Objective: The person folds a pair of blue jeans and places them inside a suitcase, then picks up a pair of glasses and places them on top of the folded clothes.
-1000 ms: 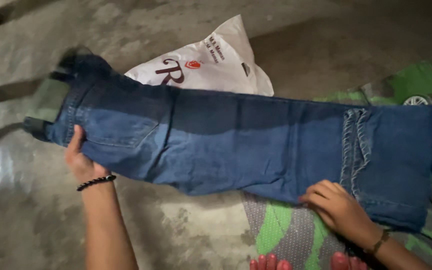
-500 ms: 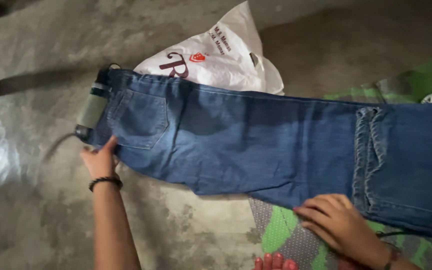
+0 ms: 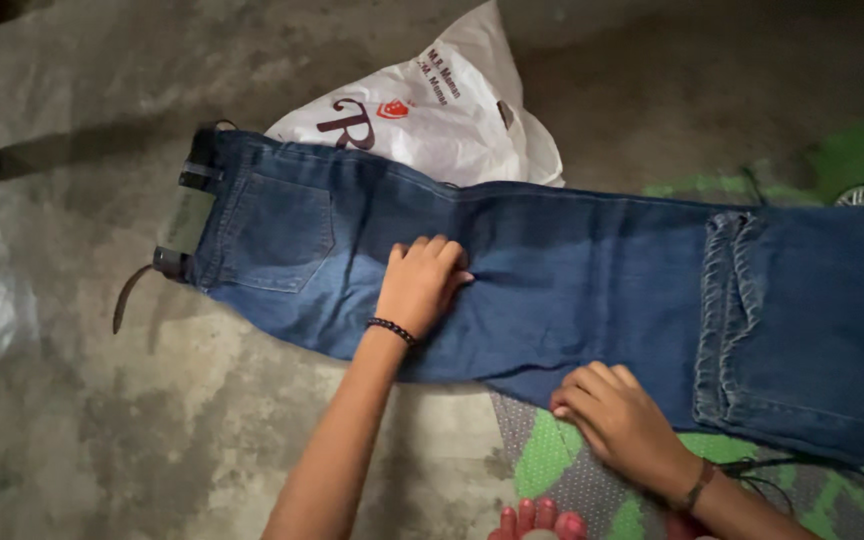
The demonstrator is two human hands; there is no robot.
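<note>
So there's one pair of jeans (image 3: 572, 290) under two hands, left hand (image 3: 420, 285) and right hand (image 3: 617, 420), plus one white plastic bag (image 3: 432, 115) just behind, and one mat (image 3: 562, 460) underneath.

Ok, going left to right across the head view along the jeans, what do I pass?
Belt end → jeans waistband → back pocket → left hand flat on the jeans → right hand at the lower edge → folded, stitched hem.

Blue jeans (image 3: 552, 280) lie flat and folded lengthwise across the floor, waistband left, hems right
</note>
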